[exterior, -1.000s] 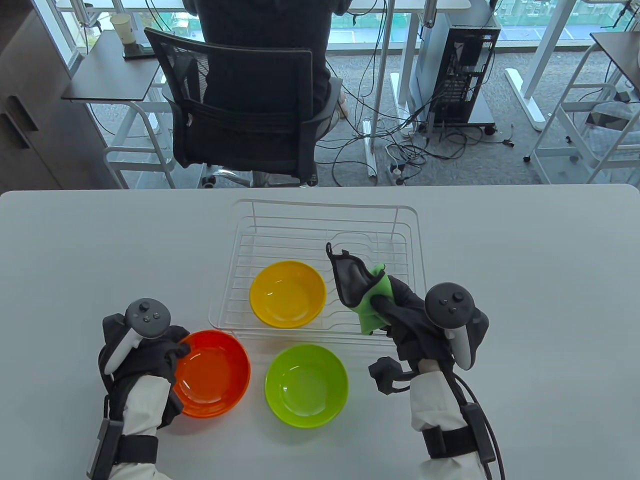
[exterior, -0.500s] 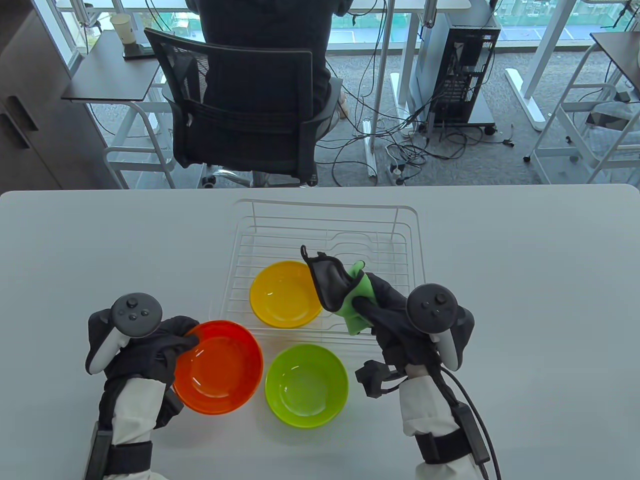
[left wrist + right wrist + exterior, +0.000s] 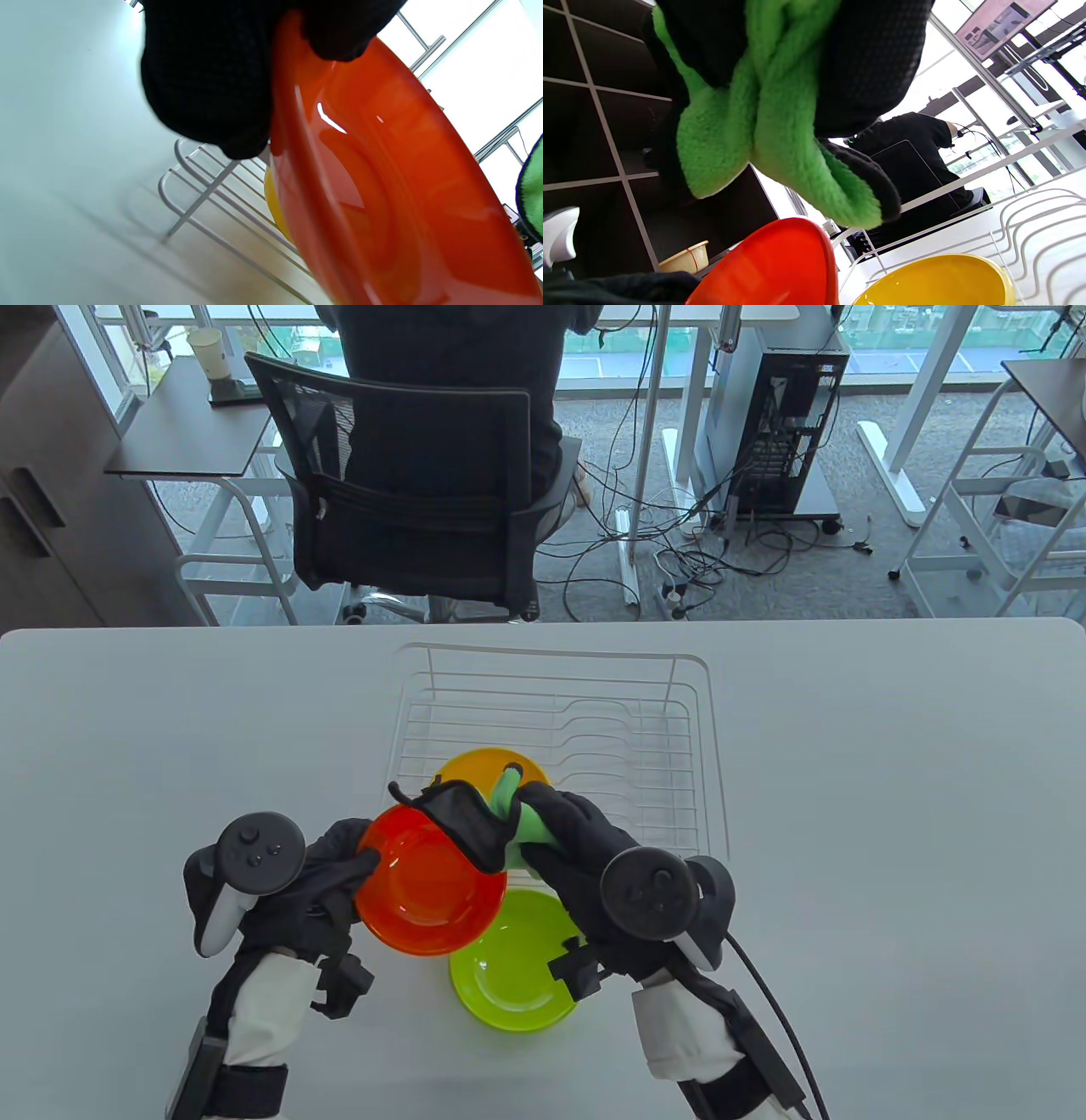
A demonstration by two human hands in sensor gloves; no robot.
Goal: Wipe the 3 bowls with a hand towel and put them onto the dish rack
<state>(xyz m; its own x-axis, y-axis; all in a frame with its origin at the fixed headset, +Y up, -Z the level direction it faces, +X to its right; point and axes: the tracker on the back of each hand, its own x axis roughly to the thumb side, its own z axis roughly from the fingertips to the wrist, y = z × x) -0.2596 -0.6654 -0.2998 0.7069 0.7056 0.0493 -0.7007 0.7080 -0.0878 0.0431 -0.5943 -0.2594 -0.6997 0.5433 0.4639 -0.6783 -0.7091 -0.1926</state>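
Observation:
My left hand (image 3: 339, 861) pinches the rim of the orange bowl (image 3: 424, 882) and holds it lifted and tilted above the table; the left wrist view shows the bowl (image 3: 382, 190) close up under the gloved fingers (image 3: 208, 76). My right hand (image 3: 560, 836) grips the green and dark hand towel (image 3: 479, 823) at the orange bowl's upper right edge; the towel (image 3: 772, 127) hangs just above that bowl (image 3: 780, 267). The yellow bowl (image 3: 475, 763) sits in the white wire dish rack (image 3: 679, 780). The lime green bowl (image 3: 509, 976) rests on the table, partly under the orange bowl.
The white table (image 3: 891, 814) spreads to both sides of the rack. Beyond its far edge a person sits in a black mesh chair (image 3: 407, 500), with a computer tower (image 3: 789, 415) and floor cables behind.
My left hand has lifted the orange bowl off the table and carried it right, over the green bowl. My right hand has moved left with the towel to the orange bowl's edge.

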